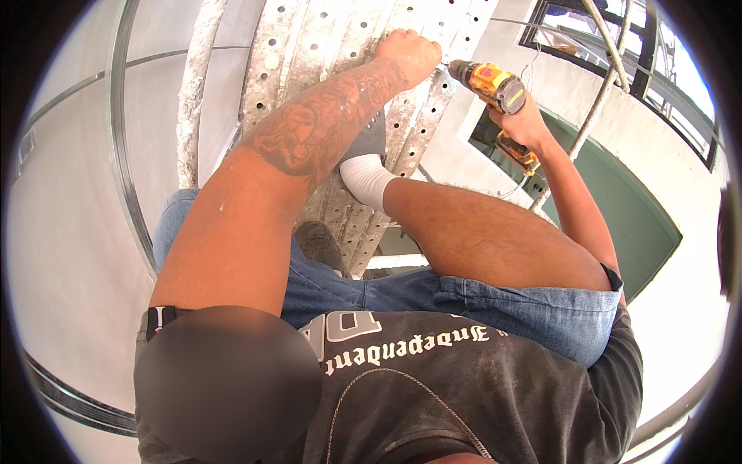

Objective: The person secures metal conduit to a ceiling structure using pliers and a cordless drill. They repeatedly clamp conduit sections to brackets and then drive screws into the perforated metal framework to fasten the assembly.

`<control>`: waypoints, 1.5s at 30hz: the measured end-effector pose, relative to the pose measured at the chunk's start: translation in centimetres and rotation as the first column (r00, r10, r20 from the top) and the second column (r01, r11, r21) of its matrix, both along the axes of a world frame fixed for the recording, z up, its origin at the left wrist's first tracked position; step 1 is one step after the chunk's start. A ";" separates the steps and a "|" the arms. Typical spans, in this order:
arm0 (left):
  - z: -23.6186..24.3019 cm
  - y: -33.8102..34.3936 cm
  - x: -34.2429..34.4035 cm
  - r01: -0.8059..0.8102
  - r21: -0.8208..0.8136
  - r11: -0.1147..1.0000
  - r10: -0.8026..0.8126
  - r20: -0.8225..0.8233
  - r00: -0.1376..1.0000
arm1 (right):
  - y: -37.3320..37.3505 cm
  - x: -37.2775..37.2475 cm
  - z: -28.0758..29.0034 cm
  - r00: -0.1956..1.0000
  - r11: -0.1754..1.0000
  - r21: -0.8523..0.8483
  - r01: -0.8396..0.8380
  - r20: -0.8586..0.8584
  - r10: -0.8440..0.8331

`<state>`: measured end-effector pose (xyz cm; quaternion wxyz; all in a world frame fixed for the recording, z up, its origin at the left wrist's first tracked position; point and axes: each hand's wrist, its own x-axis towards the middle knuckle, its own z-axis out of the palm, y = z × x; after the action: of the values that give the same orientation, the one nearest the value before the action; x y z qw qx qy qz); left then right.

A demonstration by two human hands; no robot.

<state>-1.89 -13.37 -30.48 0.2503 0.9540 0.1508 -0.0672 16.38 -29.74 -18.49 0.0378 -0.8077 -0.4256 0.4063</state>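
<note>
My right hand [519, 122] is wrapped round the grip of a yellow and black cordless drill [488, 83]. The drill points to the left, and its chuck [457, 69] is close beside my left hand [410, 57]. That left hand is closed in a fist over the perforated metal scaffold plank [274, 58]. Whatever its fingers hold, if anything, is hidden. A small gap shows between the fist and the drill's front end.
My shoes [318, 243] rest on the paint-spattered plank. A whitish scaffold tube [197, 100] stands at the left, and another tube [591, 127] slants past the drill at the right. Farther right are a black-framed window [587, 39] and a green surface [618, 209].
</note>
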 end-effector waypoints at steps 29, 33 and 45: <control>0.1 0.1 0.3 0.008 -0.063 0.998 -0.007 0.013 1.000 | 0.1 -0.1 0.1 0.972 0.987 -0.005 0.159 -0.177 -0.158; 0.1 0.0 0.1 0.008 -0.045 0.999 -0.007 0.018 1.000 | 1.4 -0.6 0.9 0.986 0.982 -0.119 0.149 -0.060 -0.157; 0.4 -0.1 0.0 -0.008 -0.025 1.000 0.009 0.044 0.999 | 0.4 -2.1 0.8 0.976 0.976 -0.021 0.215 -0.022 -0.216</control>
<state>-1.92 -13.48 -30.13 0.2654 0.9514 0.1486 -0.0471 14.26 -29.35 -17.67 0.0793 -0.8444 -0.3313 0.4135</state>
